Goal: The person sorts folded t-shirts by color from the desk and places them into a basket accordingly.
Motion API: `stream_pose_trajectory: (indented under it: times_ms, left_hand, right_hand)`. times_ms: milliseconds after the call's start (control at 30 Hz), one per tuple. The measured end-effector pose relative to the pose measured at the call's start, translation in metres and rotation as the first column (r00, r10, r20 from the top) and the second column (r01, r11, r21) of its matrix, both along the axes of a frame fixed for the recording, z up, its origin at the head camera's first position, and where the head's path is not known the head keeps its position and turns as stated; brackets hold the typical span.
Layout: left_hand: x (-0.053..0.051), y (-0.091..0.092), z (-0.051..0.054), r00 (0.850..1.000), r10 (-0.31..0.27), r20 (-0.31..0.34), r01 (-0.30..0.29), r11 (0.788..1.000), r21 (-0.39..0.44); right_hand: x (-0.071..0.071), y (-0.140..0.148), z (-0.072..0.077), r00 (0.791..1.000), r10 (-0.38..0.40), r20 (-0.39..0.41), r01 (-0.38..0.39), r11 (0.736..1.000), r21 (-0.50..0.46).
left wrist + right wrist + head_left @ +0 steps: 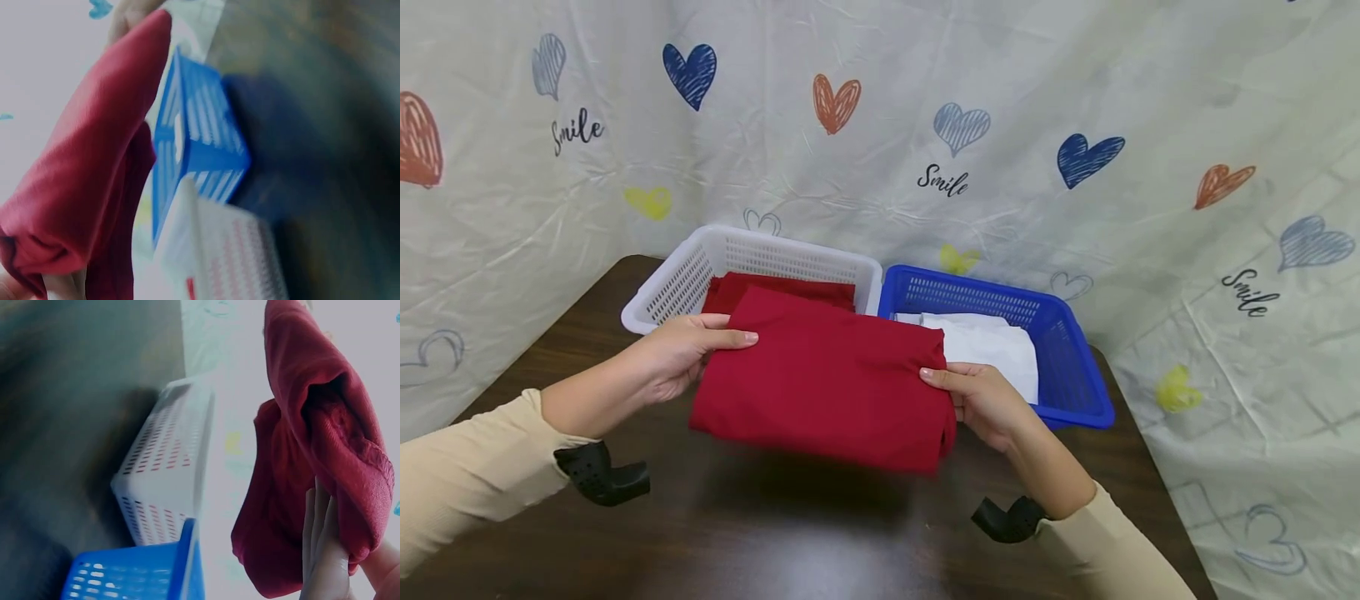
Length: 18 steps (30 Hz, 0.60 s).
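Note:
A folded red cloth (827, 383), its garment type unclear, is held up above the table between both hands. My left hand (681, 354) pinches its left edge, thumb on top and fingers beneath. At the right edge my right hand (981, 396) grips it the same way; the right wrist view shows those fingers (325, 544) tucked under the fold. Behind the cloth stands a white basket (647, 304) with more red cloth (820, 290) inside. Beside it, a blue basket (1078, 367) contains folded white cloth (992, 337). The held cloth hides part of both baskets' fronts.
The baskets stand side by side at the back of a dark brown table (715, 533). A pale curtain (880, 158) printed with hearts and "Smile" hangs behind and along the sides. Black wrist mounts (602, 475) sit on both forearms.

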State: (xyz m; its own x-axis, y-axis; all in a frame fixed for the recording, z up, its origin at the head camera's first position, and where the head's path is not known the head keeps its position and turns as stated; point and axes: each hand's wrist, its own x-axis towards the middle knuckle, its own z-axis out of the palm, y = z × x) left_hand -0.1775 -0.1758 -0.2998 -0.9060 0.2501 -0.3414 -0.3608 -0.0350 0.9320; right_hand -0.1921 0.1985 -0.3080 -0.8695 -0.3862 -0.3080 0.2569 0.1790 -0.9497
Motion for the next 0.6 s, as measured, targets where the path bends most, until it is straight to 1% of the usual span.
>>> stream_pose_trajectory:
  times_ms: [133, 267, 467, 600]
  left_hand:
    - [-0.011, -0.009, 0.009, 1.000, -0.016, -0.011, 0.016, 1.000, 0.006]
    - [-0.023, -0.017, 0.018, 1.000, -0.014, 0.004, 0.014, 1.000, 0.014]
    - [-0.040, -0.029, 0.027, 1.000, 0.012, 0.010, -0.012, 0.999, 0.039]
    - [-0.051, -0.036, 0.030, 0.999, 0.038, 0.001, -0.038, 0.999, 0.017]
  right_hand:
    - [-0.012, -0.008, 0.007, 1.000, 0.006, 0.004, -0.006, 1.000, -0.019]
    - [-0.023, -0.017, 0.016, 1.000, -0.003, 0.013, 0.004, 0.999, -0.036]
    - [-0.041, -0.031, 0.029, 1.000, 0.004, 0.024, -0.003, 0.999, -0.041]
    - [-0.056, -0.043, 0.031, 0.999, 0.008, 0.045, -0.006, 0.998, -0.056]
